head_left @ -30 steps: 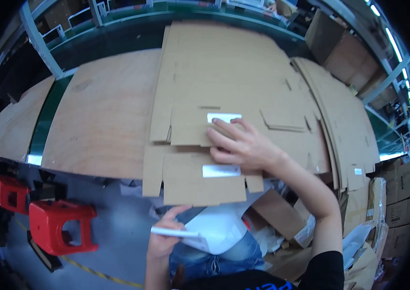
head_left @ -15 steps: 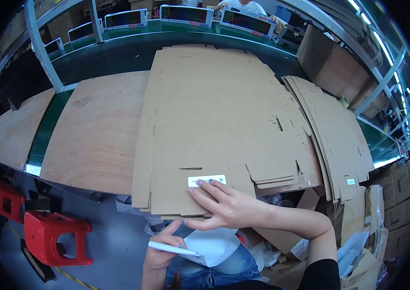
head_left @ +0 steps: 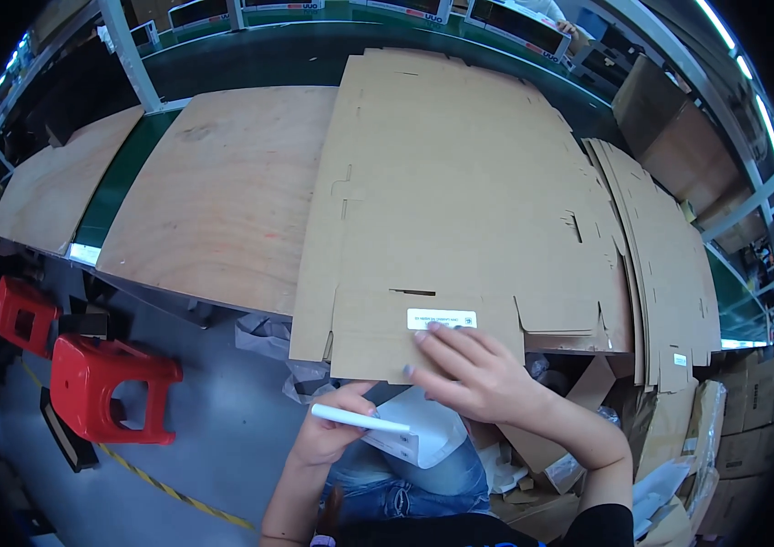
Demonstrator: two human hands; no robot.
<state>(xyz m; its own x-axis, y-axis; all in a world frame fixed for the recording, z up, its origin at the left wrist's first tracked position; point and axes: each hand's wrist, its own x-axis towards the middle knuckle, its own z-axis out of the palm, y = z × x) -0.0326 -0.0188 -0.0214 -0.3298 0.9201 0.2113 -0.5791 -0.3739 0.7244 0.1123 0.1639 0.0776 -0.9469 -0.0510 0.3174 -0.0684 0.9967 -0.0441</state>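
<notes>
Brown flat corrugated cardboard blank (head_left: 469, 210) lies on the plywood bench (head_left: 223, 191). My right hand (head_left: 474, 374) rests spread, palm down, fingertips touching its white rectangular label (head_left: 442, 319). My left hand (head_left: 328, 433) grips a white sheet stack (head_left: 360, 419) above my lap.

Brown flat cardboard sheet (head_left: 469, 210) with a white label (head_left: 442, 319); pale plywood worktop (head_left: 223, 191); 2 red stools (head_left: 104, 387); white strip (head_left: 360, 419).
</notes>
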